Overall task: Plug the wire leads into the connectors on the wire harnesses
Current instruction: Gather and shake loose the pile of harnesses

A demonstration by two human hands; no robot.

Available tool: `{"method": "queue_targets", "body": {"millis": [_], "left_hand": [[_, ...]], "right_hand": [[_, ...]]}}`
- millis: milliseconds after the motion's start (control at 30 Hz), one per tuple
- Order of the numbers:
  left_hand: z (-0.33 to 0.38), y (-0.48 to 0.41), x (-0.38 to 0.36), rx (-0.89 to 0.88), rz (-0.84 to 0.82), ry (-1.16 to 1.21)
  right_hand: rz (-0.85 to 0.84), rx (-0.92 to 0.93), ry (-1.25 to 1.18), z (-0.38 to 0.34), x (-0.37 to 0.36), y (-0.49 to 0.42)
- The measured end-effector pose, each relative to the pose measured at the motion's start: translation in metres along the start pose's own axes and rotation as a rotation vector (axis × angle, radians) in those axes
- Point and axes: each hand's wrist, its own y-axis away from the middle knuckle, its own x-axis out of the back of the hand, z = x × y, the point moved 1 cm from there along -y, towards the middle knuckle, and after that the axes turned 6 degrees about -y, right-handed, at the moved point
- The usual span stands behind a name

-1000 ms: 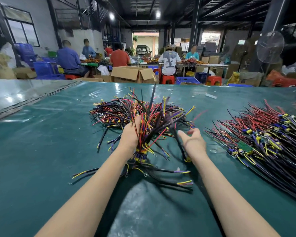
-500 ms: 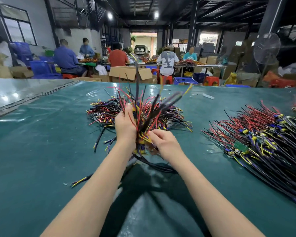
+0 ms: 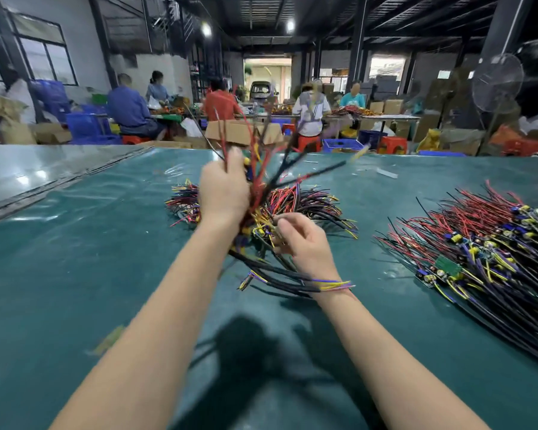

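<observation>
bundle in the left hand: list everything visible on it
The bundle is a sheaf of thin plastic-insulated wires, red, black, yellow and purple, gripped around its middle by the left hand and held roughly upright above the green table. Its upper ends fan out, blurred. Small yellow connectors cluster below the grip, where the right hand pinches the bundle. Black sheathed leads trail downward, ending in purple and yellow strands; whether they touch the table is unclear.

Left hand (image 3: 222, 190) raised, clenched in grip; right hand (image 3: 305, 240) lower, fingers (image 3: 285, 221) pinching.
</observation>
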Motion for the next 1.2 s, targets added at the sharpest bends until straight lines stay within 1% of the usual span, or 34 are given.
{"method": "queue_targets", "body": {"millis": [67,167,233,367,500,533,633,700,767,833,900,933,1033,1067,1100,1133,1200], "left_hand": [[-0.009,0.025,-0.017,0.083,0.042,0.066],[-0.019,0.041,-0.032,0.261,0.149,0.205],[-0.023,0.043,-0.037,0.327,0.164,0.246],[-0.024,0.046,-0.043,0.338,0.110,0.252],[-0.027,0.048,-0.047,0.342,-0.020,0.332],[-0.027,0.048,-0.047,0.327,-0.048,0.341],[-0.024,0.051,-0.048,0.321,-0.091,0.320],[-0.020,0.052,-0.049,0.327,-0.066,0.287],[-0.015,0.053,-0.050,0.338,-0.053,0.270],[-0.010,0.055,-0.052,0.350,-0.073,0.270],[-0.008,0.057,-0.054,0.346,-0.081,0.269],[-0.009,0.057,-0.055,0.347,-0.073,0.265],[-0.017,0.059,-0.055,0.357,-0.039,0.239],[-0.022,0.060,-0.054,0.349,-0.040,0.219],[-0.026,0.063,-0.054,0.335,-0.046,0.200],[-0.028,0.065,-0.053,0.317,-0.055,0.194],[-0.029,0.068,-0.054,0.270,-0.090,0.225]], "right_hand": [[0.004,0.001,-0.075,-0.007,-0.004,0.002],[-0.060,0.065,0.040,-0.009,-0.004,0.008],[-0.099,0.039,0.069,-0.006,-0.001,0.010],[-0.105,-0.018,0.029,0.000,0.004,0.009],[-0.096,-0.136,-0.218,0.004,0.004,0.013],[-0.069,-0.130,-0.241,0.007,0.002,0.013],[0.027,-0.027,-0.257,0.011,-0.007,0.013],[0.069,0.047,-0.264,0.013,-0.010,0.013],[0.106,0.073,-0.272,0.013,-0.009,0.013],[0.114,0.102,-0.232,0.014,-0.006,0.012],[0.076,0.115,-0.157,0.009,0.000,0.013],[0.045,0.125,-0.072,0.007,0.005,0.012],[-0.107,0.118,0.418,-0.005,0.025,0.006],[-0.168,0.082,0.458,-0.007,0.031,0.003],[-0.220,0.038,0.413,-0.011,0.035,0.002],[-0.236,0.000,0.303,-0.014,0.036,0.003],[-0.181,-0.107,0.035,-0.013,0.035,0.006]]}}
